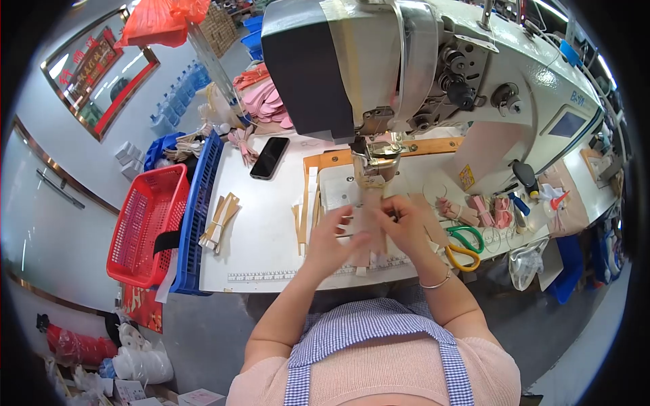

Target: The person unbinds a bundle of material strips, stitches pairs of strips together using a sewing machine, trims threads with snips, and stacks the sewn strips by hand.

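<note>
A white industrial sewing machine [501,128] stands over the table, its presser foot and needle area [376,159] just beyond my hands. A pale beige strip [371,216] runs from below the needle area toward me, smeared by motion at its near end. My left hand [332,243] is beside the strip on the left, fingers apart and slightly blurred. On the other side, my right hand [406,227] has thumb and fingers pinched at the strip's right edge. Another flat beige piece [430,220] lies to the right of that hand.
Green-and-yellow-handled scissors [464,250] lie right of my right hand, near pink bundles [482,210]. A black phone [269,159] and a tied bundle of strips [220,222] lie left. Red basket [150,227] and blue crate [196,216] flank the table's left edge. A ruler tape [261,276] lines the front.
</note>
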A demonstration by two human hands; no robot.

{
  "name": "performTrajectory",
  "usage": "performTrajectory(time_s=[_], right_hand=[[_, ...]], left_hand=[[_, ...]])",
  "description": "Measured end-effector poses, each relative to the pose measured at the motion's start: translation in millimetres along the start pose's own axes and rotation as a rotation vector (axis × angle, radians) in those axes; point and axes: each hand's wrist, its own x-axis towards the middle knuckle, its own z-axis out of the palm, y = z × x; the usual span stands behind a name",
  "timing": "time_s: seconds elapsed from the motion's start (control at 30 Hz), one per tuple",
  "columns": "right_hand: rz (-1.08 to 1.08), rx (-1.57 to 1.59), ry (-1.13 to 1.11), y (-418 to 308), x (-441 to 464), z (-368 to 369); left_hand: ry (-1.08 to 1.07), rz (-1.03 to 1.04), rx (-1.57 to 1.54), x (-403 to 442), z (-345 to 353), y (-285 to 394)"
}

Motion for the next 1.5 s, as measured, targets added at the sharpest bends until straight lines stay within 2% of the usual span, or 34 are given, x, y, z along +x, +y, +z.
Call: performTrajectory(time_s=[0.03,0.13,0.2,0.27,0.33,0.4,0.43,0.47,0.5,0.53,0.57,0.6,0.67,0.7,0.73,0.8,0.83,0.87,0.9,0.93,1.0,1.03,1.07,1.13,1.17,1.23,1.5], right_hand=[[-0.12,-0.047,-0.013,-6,0,4],[-0.174,-0.025,-0.11,-12,-4,5],[-0.208,0.003,-0.026,-6,-8,3],[-0.219,-0.256,0.249,-10,-12,1],[-0.153,-0.197,0.182,9,-14,0],[0.157,-0.035,-0.135,10,-15,-4],[0.108,0.008,-0.078,17,-14,-1],[0.105,0.012,-0.083,21,-12,-6],[0.167,-0.047,-0.065,23,-10,-14],[0.229,-0.107,-0.045,23,-7,-21],[0.138,-0.118,0.03,24,-4,-21],[0.135,-0.12,0.032,22,-3,-22],[-0.491,-0.654,0.426,-16,-2,-17],[-0.472,-0.607,0.296,-19,-4,-18],[-0.47,-0.616,0.312,-24,-7,-15],[-0.042,-0.052,-0.217,-37,-10,-6],[-0.047,-0.056,-0.206,-40,-9,-5],[0.037,0.017,-0.201,-42,-7,-4],[0.118,0.089,-0.201,-45,-4,-4],[0.11,0.085,-0.199,-65,-1,-9],[0.486,-0.118,-0.313,-119,4,-22],[0.431,0.085,-0.291,-106,5,-22],[0.425,0.084,-0.289,-96,8,-20],[0.402,0.499,-0.286,-79,13,-15],[0.399,0.566,-0.308,-73,15,-12],[0.395,0.577,-0.295,-71,18,-11],[0.388,0.506,-0.294,-81,17,-9]], left_hand=[[-0.048,-0.052,-0.044,1,9,11],[-0.11,-0.156,-0.042,8,16,10],[-0.133,-0.21,0.009,12,22,-4],[-0.006,-0.233,-0.447,10,26,-15],[-0.025,-0.251,-0.427,6,27,-24],[0.035,-0.309,-0.448,5,27,-28],[0.041,-0.31,-0.445,6,23,-27],[0.12,-0.354,-0.589,8,17,-27],[0.2,-0.395,-0.734,10,11,-25],[0.203,-0.39,-0.733,11,5,-25],[0.183,-0.37,-0.754,12,-1,-24],[0.162,-0.35,-0.776,13,-4,-22],[0.079,-0.37,-0.793,12,2,-11],[0.05,-0.337,-0.833,12,9,-6],[0.017,-0.305,-0.87,13,15,0],[-0.049,-0.312,-0.933,20,19,10],[-0.077,-0.33,-0.899,26,19,14],[-0.099,-0.347,-0.864,33,18,18],[-0.034,-0.292,-0.745,41,15,20],[-0.035,-0.283,-0.747,51,11,22],[-0.094,-0.212,-0.467,70,2,24],[-0.097,-0.217,-0.462,77,1,28],[-0.097,-0.21,-0.461,81,0,24],[-0.158,-0.246,-0.558,90,-2,17],[-0.158,-0.243,-0.558,92,-1,18],[-0.094,-0.368,-0.682,95,2,23],[-0.201,-0.329,-0.521,104,-9,22]])
